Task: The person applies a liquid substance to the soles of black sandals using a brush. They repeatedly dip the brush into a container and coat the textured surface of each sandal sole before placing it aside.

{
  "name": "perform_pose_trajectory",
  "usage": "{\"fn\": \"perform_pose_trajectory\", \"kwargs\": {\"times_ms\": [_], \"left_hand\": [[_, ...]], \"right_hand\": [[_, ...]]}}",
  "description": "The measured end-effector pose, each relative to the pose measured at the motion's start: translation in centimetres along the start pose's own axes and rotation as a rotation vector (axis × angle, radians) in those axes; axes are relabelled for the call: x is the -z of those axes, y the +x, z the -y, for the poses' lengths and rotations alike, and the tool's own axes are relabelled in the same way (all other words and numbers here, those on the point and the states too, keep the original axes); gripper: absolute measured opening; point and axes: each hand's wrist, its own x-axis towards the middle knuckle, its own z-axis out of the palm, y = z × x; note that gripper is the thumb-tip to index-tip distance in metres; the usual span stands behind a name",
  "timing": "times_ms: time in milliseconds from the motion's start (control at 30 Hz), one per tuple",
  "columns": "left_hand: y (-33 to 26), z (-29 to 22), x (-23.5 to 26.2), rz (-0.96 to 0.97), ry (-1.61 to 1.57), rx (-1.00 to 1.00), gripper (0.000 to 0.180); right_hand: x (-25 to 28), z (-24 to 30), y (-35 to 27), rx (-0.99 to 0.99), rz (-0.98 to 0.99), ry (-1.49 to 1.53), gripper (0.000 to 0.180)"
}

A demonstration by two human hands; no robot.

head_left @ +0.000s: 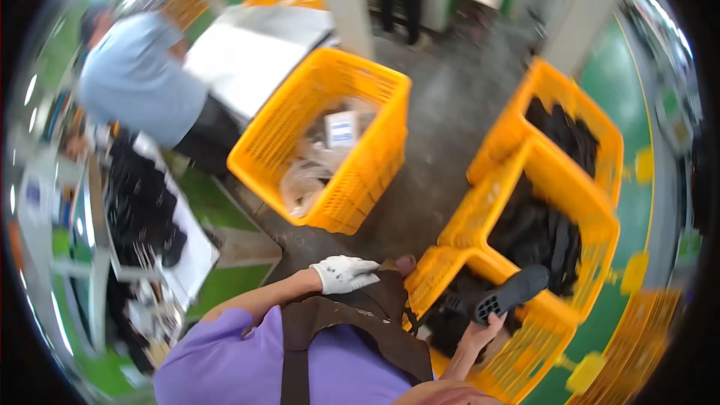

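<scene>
Fingers of the bare right hand (480,334) clamp one end of a black shoe sole (514,292), its length slanting up-right over the yellow crate's (525,172) near rim; the gloved left hand (343,273) rests empty, half-curled, well apart.

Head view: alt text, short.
Right hand holds a black shoe sole over yellow crates of dark soles. White-gloved left hand rests at a brown apron. Another yellow crate holds clear bags; a person in blue stands behind.
</scene>
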Motion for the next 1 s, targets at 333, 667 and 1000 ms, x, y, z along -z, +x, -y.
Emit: {"fn": "perform_pose_trajectory", "kwargs": {"times_ms": [333,667,1000], "left_hand": [[-8.3,-3.9,0.7,-0.684,-0.977,-0.018,0.089],[-25.8,-2.6,-12.1,-1.917,-1.697,-0.251,0.042],[-37.0,-1.4,-22.0,-2.835,-1.818,-0.630,0.047]], "right_hand": [[-28.7,-1.6,1.2,-0.514,1.658,-0.685,0.091],[-36.1,-8.5,-29.1,-0.812,2.660,-0.681,0.085],[-31.5,-14.0,-49.1,0.042,3.205,-0.134,0.075]]}}
